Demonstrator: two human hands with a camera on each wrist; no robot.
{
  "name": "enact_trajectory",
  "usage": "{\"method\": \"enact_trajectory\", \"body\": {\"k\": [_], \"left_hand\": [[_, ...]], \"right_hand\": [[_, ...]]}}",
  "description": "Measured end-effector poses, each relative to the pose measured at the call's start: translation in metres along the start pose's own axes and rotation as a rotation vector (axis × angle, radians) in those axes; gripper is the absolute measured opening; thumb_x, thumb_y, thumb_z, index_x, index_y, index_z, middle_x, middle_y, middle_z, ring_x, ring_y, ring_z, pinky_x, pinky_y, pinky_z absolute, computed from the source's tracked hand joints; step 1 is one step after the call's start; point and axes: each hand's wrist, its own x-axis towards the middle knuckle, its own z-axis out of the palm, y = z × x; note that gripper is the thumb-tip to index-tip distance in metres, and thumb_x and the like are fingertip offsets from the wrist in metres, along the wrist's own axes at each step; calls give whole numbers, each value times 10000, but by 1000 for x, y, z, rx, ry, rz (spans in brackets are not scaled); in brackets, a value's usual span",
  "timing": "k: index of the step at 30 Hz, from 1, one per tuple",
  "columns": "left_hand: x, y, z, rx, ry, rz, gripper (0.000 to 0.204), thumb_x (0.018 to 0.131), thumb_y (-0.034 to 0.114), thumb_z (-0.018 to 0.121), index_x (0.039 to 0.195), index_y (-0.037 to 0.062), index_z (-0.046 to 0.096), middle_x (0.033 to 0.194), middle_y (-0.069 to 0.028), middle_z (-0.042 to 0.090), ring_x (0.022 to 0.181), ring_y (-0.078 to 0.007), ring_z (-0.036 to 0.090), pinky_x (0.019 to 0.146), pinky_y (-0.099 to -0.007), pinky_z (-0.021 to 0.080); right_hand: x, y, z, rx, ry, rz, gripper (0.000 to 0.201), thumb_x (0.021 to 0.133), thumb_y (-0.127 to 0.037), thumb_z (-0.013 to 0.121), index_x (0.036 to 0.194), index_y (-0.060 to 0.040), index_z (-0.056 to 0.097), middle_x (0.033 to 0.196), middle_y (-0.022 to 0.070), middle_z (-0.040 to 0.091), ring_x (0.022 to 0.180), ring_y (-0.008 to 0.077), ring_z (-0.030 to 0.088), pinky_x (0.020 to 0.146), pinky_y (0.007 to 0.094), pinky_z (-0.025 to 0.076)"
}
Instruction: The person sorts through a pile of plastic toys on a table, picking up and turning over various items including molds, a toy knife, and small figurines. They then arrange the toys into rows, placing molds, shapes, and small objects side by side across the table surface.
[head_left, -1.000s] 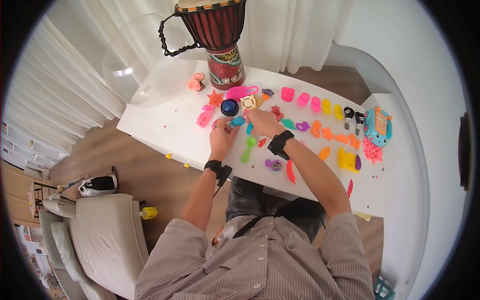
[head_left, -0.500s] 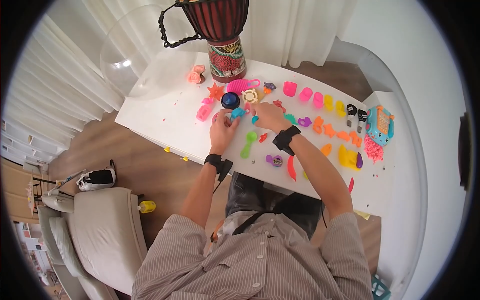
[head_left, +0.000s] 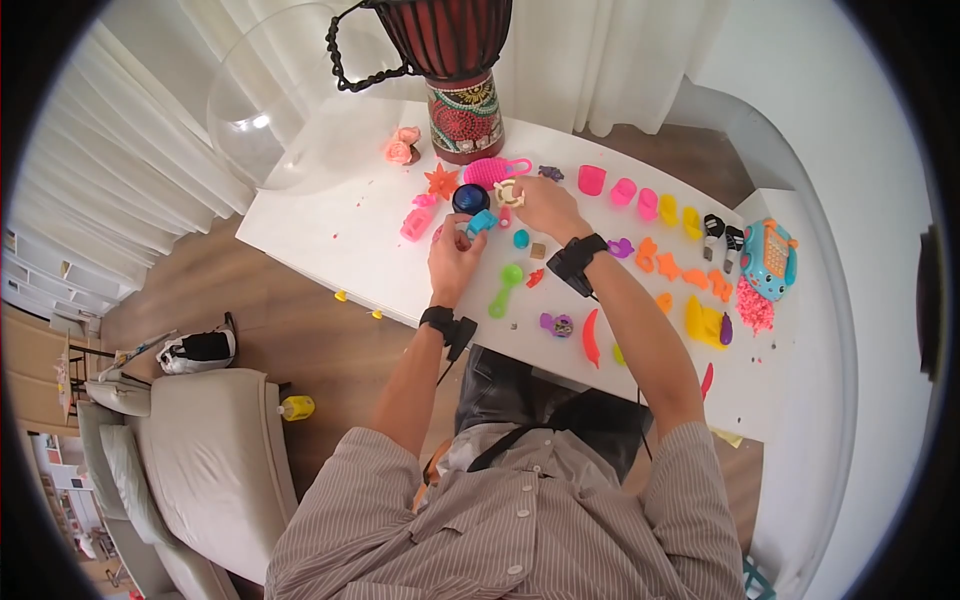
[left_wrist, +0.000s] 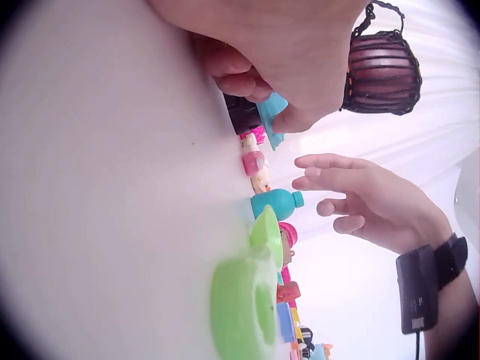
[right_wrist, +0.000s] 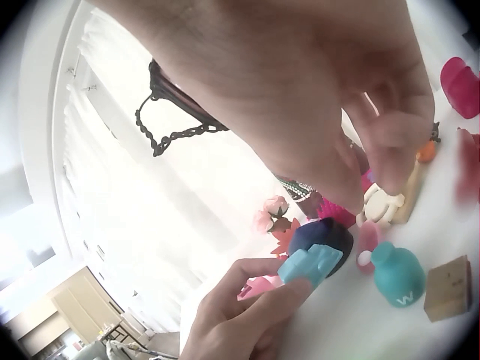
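My left hand (head_left: 455, 265) pinches a light blue plastic toy piece (right_wrist: 311, 264) between thumb and fingers, just in front of a dark blue round-topped object (head_left: 471, 199). Over the table my right hand (head_left: 548, 208) reaches beside a cream ring-shaped toy (head_left: 509, 193). Its fingers are loosely bent with nothing between them in the left wrist view. Below it stands a small teal bottle (right_wrist: 399, 277) marked with a white W. A wooden block (right_wrist: 448, 289) sits next to the bottle. A small pink toy (right_wrist: 369, 244) lies between the bottle and the dark blue object.
A tall drum (head_left: 465, 110) stands at the table's back. Pink, yellow and orange toys spread rightward to a toy telephone (head_left: 768, 260) and pink crumbs (head_left: 755, 305). A green spoon (head_left: 506, 290) lies near the front edge. Pink flowers (head_left: 402, 147) are at the back left.
My right hand has moved forward from over the teal bottle toward the cream toy, leaving the bottle and the wooden block in view. My left hand keeps holding the light blue piece.
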Motion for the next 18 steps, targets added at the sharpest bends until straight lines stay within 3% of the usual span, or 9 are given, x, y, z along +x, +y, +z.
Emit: {"method": "enact_trajectory", "body": {"k": [5,7,10,16,18], "left_hand": [[0,0,-1,-16,1,-16,335,864,245,800,1129,121,638,623,-27,576,577,-191,561,589,-373,455],[0,1,0,-16,-1,-18,334,862,244,802,1125,119,638,619,-26,573,575,-188,558,587,-371,454],[0,2,0,-2,-7,-18,332,863,246,803,1120,116,637,607,-24,563,574,-186,556,587,-370,454],[1,-1,-1,5,-3,-18,347,858,259,807,1122,112,636,603,-22,546,575,-178,540,578,-371,442],[1,-2,0,13,3,3,350,855,260,808,1119,108,636,597,-20,534,567,-177,526,573,-370,434]], "right_hand": [[0,1,5,13,-229,-78,234,855,-167,705,1083,-131,736,1065,148,754,999,349,737,832,484,581],[-10,0,6,-144,-299,-100,279,779,-177,794,1050,-139,739,1002,98,758,958,328,738,813,471,569],[-13,16,24,-73,-236,-213,154,852,-180,720,995,-121,719,898,130,749,877,368,746,760,508,573],[-14,29,38,-21,-136,-262,176,837,-142,733,1008,-120,699,910,151,746,936,348,743,764,480,569],[-3,43,42,67,-211,-269,192,825,-142,754,1009,-113,708,921,144,747,945,339,740,782,464,571]]}}
